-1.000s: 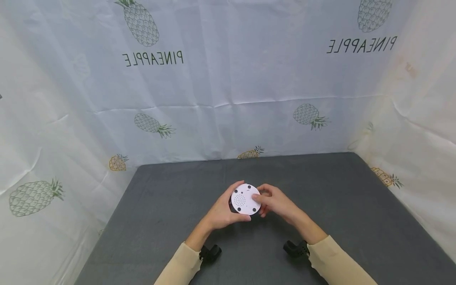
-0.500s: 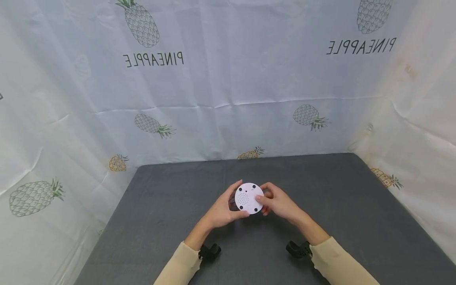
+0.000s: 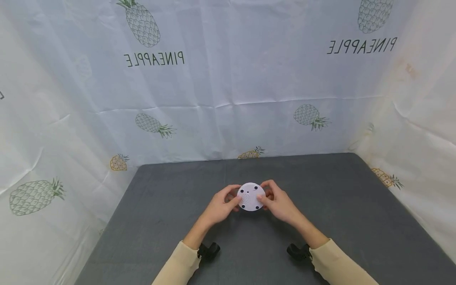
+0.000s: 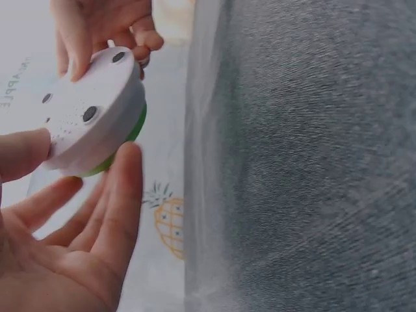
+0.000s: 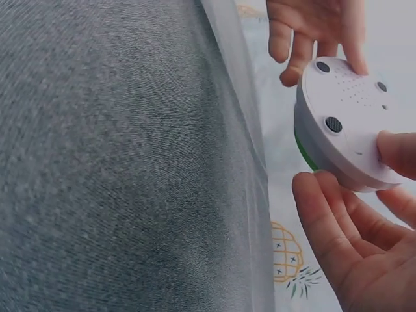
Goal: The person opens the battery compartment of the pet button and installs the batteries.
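Observation:
Both hands hold a round white device (image 3: 251, 196) up in front of the body, its flat face turned to the head camera. That face carries several dark round feet and a patch of small speaker-like holes. In the wrist views the device (image 5: 351, 120) shows a thick side wall and a green part (image 4: 138, 122) on its far side. My left hand (image 3: 218, 208) pinches its left edge, thumb on the white face near the holes and fingers behind. On the opposite edge my right hand (image 3: 281, 205) grips it the same way, thumb pressed on the face.
A dark grey cloth-covered table (image 3: 171, 221) spreads beneath the hands. White curtains (image 3: 213, 79) with pineapple prints hang behind it and on both sides. A black wrist camera (image 3: 209, 251) sits on the left wrist, another camera (image 3: 298, 252) on the right.
The left hand has shifted from spanning the device's rim to pinching its left edge, thumb on the face. The device has moved slightly right, with the right hand still holding it.

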